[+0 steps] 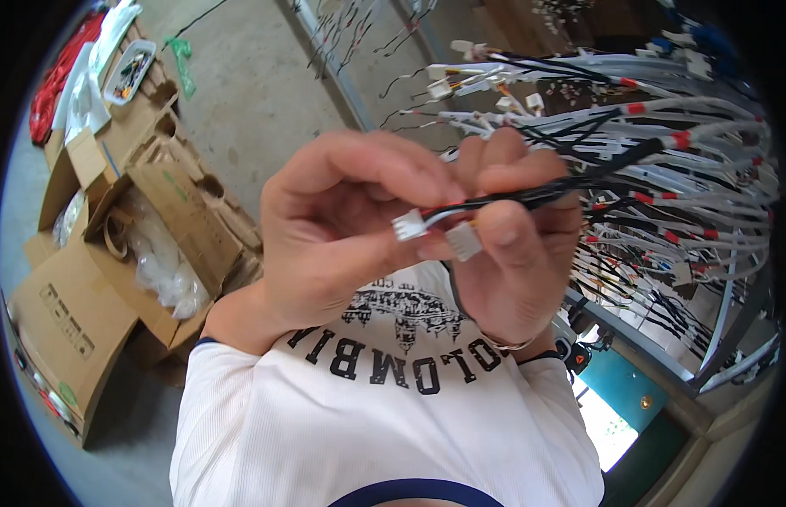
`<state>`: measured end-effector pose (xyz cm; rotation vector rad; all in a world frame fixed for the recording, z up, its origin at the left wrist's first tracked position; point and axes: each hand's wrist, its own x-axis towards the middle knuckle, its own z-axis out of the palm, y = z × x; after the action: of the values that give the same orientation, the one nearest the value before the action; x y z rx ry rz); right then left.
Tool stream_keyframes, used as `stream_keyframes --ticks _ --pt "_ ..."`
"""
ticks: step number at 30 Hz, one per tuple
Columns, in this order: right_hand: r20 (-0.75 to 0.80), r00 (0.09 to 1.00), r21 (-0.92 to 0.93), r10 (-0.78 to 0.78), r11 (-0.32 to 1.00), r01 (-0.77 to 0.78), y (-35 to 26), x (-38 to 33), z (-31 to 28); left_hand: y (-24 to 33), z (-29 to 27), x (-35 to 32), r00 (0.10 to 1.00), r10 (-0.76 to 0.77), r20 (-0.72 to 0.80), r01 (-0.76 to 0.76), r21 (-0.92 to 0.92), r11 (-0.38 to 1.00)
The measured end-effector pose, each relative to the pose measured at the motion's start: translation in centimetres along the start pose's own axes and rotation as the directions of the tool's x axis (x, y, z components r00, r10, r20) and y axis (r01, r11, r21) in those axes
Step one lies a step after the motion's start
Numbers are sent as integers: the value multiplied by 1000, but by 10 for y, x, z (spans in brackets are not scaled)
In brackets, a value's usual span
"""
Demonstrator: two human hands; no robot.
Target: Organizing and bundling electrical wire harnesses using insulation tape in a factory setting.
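I hold a wire harness up in front of my chest. Its black sleeved cable slants in from the upper right, with a red band near its sleeve end. Thin red, black, white and yellow wires leave it and end in two small white plug connectors. My left hand is closed, thumb and fingertips pinching the first connector and its wires. My right hand is closed round the harness, its thumb beside the second connector. The right fingers partly hide where the wires split.
Many grey cables with red bands and white plugs hang in a mass at the right, by a metal frame. Open cardboard boxes holding clear plastic bags stand at the left. Behind them lie a small parts tray and a green plastic scrap.
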<state>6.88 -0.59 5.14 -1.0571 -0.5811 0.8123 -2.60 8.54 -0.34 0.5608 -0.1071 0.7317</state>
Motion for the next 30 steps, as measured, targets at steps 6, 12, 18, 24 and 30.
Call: stream_keyframes --ticks 6,12,18,24,30 --pt "-41 988 -104 -152 984 147 -3 5 -13 4 -5 -2 1000 -4 -24 10 241 971" --pt "-265 960 -54 -96 995 84 -26 11 -22 26 2 21 902 -408 -141 419 519 745" --pt "-159 981 -81 -114 991 102 -24 10 -33 24 59 84 953 -16 303 -274 880 389" --pt "-108 992 -77 -70 995 61 -28 5 -36 9 81 105 900 -50 433 -411 880 238" --pt "-48 979 -64 -197 979 194 -23 7 -37 10 86 111 863 -67 501 -494 863 103"
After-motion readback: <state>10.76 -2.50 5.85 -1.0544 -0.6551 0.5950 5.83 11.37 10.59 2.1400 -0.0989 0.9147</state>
